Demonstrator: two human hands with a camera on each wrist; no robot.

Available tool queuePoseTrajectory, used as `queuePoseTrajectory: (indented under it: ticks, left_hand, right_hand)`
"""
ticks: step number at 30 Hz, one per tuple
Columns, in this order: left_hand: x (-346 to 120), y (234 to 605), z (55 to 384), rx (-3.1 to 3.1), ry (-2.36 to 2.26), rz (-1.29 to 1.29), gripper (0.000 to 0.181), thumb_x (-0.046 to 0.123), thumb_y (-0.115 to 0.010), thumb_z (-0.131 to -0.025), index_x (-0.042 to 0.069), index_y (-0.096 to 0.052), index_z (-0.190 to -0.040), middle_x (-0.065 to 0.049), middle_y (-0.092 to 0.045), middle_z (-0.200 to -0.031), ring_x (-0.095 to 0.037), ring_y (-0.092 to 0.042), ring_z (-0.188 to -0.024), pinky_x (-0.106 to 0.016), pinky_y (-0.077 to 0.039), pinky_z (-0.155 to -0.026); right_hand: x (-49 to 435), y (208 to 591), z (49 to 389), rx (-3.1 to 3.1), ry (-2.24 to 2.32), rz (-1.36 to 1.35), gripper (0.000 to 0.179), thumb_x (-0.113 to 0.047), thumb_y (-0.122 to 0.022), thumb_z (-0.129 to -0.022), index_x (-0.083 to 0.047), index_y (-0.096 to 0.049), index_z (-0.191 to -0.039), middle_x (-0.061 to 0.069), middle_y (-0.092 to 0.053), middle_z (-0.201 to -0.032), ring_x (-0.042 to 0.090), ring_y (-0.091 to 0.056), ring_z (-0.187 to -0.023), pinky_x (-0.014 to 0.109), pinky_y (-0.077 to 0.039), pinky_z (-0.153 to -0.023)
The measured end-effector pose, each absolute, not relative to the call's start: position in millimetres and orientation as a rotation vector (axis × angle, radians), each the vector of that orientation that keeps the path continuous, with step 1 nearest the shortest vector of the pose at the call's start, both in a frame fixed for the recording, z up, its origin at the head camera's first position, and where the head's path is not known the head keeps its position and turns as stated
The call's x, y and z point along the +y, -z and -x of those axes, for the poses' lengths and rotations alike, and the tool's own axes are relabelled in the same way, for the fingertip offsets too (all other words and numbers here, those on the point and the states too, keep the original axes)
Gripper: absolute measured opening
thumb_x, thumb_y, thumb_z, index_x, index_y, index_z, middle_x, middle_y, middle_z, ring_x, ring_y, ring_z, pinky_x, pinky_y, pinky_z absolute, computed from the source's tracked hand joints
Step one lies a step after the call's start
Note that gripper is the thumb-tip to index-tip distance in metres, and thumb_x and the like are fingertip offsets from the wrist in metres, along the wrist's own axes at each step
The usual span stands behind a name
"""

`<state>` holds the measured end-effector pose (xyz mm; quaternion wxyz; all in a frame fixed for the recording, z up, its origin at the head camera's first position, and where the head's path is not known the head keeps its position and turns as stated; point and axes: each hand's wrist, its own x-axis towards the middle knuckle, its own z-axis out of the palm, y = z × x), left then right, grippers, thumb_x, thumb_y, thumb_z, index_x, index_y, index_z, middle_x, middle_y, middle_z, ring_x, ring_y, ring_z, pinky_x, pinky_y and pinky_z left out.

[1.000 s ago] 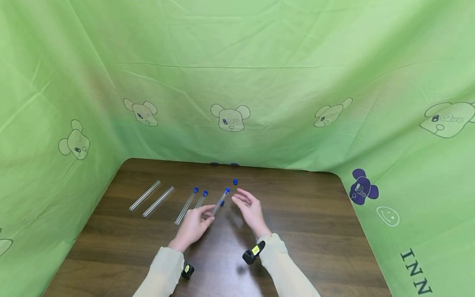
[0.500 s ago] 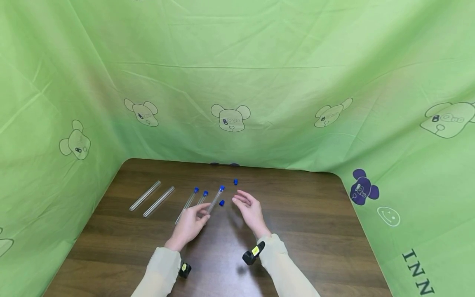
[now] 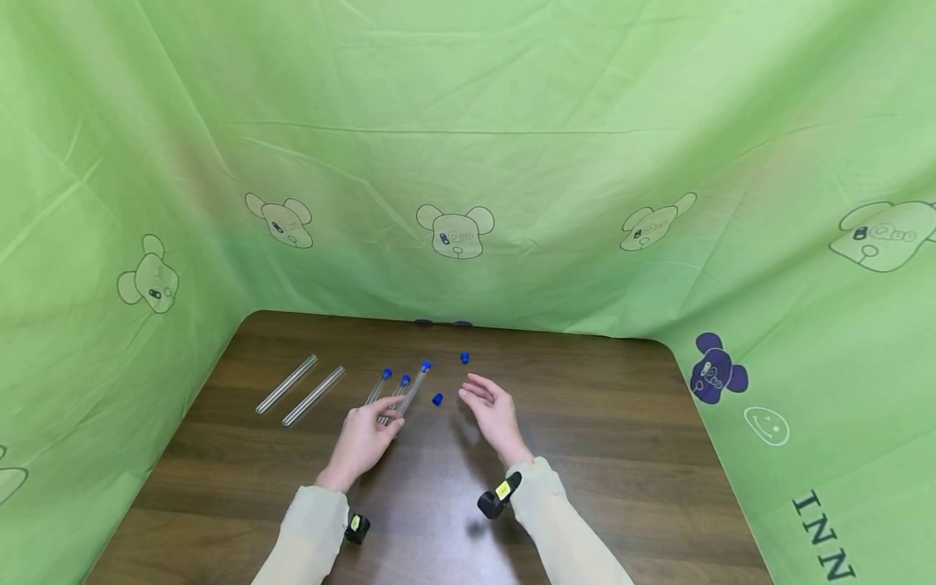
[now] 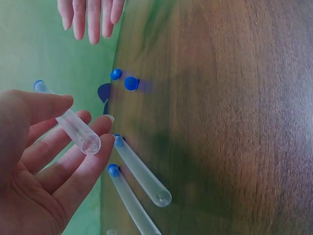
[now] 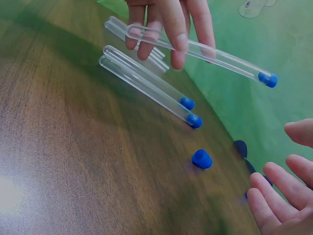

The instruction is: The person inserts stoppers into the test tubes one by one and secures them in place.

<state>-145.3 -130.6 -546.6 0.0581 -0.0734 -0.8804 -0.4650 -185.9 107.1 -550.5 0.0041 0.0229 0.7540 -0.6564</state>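
Note:
My left hand (image 3: pixel 363 435) pinches a clear test tube (image 5: pixel 225 58) with a blue cap in its end. The tube is held tilted above the table, its capped end pointing away. Beneath it lie two more capped test tubes, one (image 4: pixel 144 171) nearer the fingers and one (image 4: pixel 132 200) beside it; in the head view the hand partly hides them. My right hand (image 3: pixel 497 414) hovers to the right with fingers relaxed and nothing in them. Nearest to it are two loose blue caps, one (image 3: pixel 437 399) closer in and one (image 3: pixel 464 357) farther back.
Two uncapped test tubes, one (image 3: pixel 287 385) at far left and one (image 3: pixel 313 396) beside it, lie parallel on the brown wooden table (image 3: pixel 600 422). A green printed cloth (image 3: pixel 453 146) hangs around the table's back and sides.
My left hand has moved left with the capped test tube, bringing it over toward the two capped tubes on the table. The nearer loose cap is now uncovered. My right hand stays put.

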Motion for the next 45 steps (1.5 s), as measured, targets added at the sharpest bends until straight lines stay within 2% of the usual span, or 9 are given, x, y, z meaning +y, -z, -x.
queuePoseTrajectory:
  ticks: [11,19,25,30,33,38,45]
  left_hand:
    - [-144.6,548.1,146.8,-2.652,1.428,0.161,0.036,0.003,-0.076,-0.090,0.009,-0.072,-0.126,-0.003,-0.076,-0.093,-0.011,-0.069,-0.065,-0.028,-0.053,-0.058]
    - [-153.7,546.9,146.1,-2.643,1.390,0.119,0.037,0.004,-0.076,-0.090,0.010,-0.072,-0.126,-0.004,-0.076,-0.095,-0.008,-0.069,-0.067,-0.028,-0.052,-0.057]
    - [-159.1,548.6,147.9,-2.648,1.358,0.105,0.037,0.004,-0.076,-0.090,0.010,-0.072,-0.126,-0.004,-0.076,-0.095,-0.011,-0.069,-0.064,-0.029,-0.050,-0.053]
    - [-163.3,549.2,149.3,-2.637,1.320,0.082,0.036,0.004,-0.077,-0.089,0.008,-0.073,-0.124,-0.004,-0.076,-0.094,-0.015,-0.072,-0.074,-0.038,-0.057,-0.066]
    - [-165.5,549.7,150.4,-2.632,1.300,0.075,0.035,0.004,-0.078,-0.089,0.008,-0.073,-0.124,-0.003,-0.077,-0.094,-0.017,-0.072,-0.081,-0.042,-0.057,-0.074]
    - [-169.4,550.3,152.1,-2.634,1.281,0.070,0.034,0.004,-0.077,-0.090,0.008,-0.073,-0.124,-0.002,-0.076,-0.093,-0.016,-0.071,-0.081,-0.041,-0.056,-0.074]
    - [-176.6,552.7,156.0,-2.640,1.259,0.057,0.035,0.003,-0.077,-0.089,0.007,-0.073,-0.123,-0.002,-0.076,-0.092,-0.015,-0.070,-0.079,-0.039,-0.056,-0.074]
  right_hand:
    - [104.0,548.2,189.2,2.366,2.020,-0.058,0.045,-0.013,-0.073,-0.095,0.004,-0.061,-0.135,0.022,-0.069,-0.121,0.030,-0.068,-0.109,0.043,-0.050,-0.097]
    - [101.5,546.9,189.7,2.364,2.002,-0.062,0.044,-0.013,-0.074,-0.095,0.003,-0.063,-0.134,0.018,-0.070,-0.120,0.029,-0.068,-0.109,0.043,-0.050,-0.098]
    - [99.8,547.7,191.0,2.382,1.996,-0.057,0.043,-0.012,-0.074,-0.094,0.003,-0.064,-0.132,0.017,-0.072,-0.117,0.028,-0.069,-0.106,0.041,-0.052,-0.095]
    - [98.6,549.5,192.4,2.381,1.984,-0.055,0.042,-0.011,-0.074,-0.094,0.004,-0.063,-0.132,0.020,-0.070,-0.119,0.028,-0.069,-0.106,0.040,-0.052,-0.095]
    - [97.5,548.9,192.1,2.380,1.978,-0.054,0.042,-0.011,-0.073,-0.094,0.004,-0.063,-0.133,0.022,-0.069,-0.120,0.029,-0.069,-0.106,0.041,-0.052,-0.095]
    - [95.5,548.6,193.0,2.395,1.959,-0.054,0.043,-0.011,-0.074,-0.094,0.004,-0.063,-0.133,0.024,-0.068,-0.121,0.030,-0.069,-0.106,0.043,-0.051,-0.095]
    - [92.9,551.7,195.3,2.407,1.900,-0.052,0.042,-0.013,-0.073,-0.095,0.002,-0.064,-0.133,0.018,-0.070,-0.120,0.028,-0.069,-0.106,0.042,-0.053,-0.093]
